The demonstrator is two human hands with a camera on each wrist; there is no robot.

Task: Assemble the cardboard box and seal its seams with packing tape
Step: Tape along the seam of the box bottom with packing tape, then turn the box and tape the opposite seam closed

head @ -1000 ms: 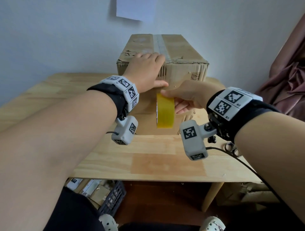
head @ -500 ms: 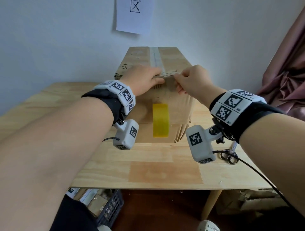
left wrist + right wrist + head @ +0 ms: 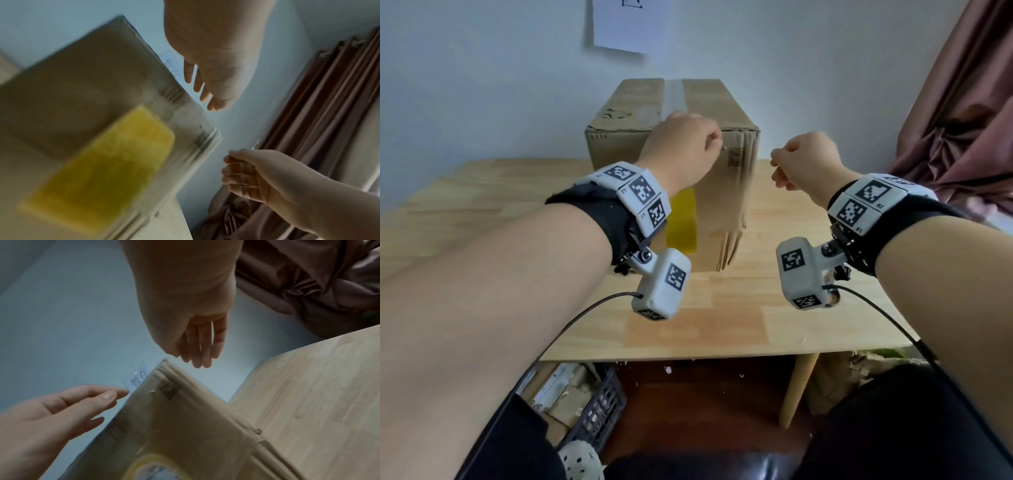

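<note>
The cardboard box (image 3: 726,192) stands shut on the wooden table (image 3: 722,308), with a strip of clear tape (image 3: 673,96) along its top seam. A yellow tape roll (image 3: 681,222) stands on edge against the box's front face, partly behind my left wrist. My left hand (image 3: 685,147) is at the box's top front edge; in the right wrist view its fingers (image 3: 115,394) lie nearly straight, tips touching that edge. My right hand (image 3: 804,161) hovers right of the box, clear of it. Its fingers (image 3: 236,170) are curled, thumb on forefinger, with nothing plainly held.
A brown curtain (image 3: 962,120) hangs at the right, close to my right arm. A white sheet (image 3: 619,24) is pinned on the wall behind the box. Under the table sits a dark crate (image 3: 592,411) with papers.
My right hand let go of the tape roll, met my left at the box's top front edge, then drew away to the right. The roll now stands against the box's front.
</note>
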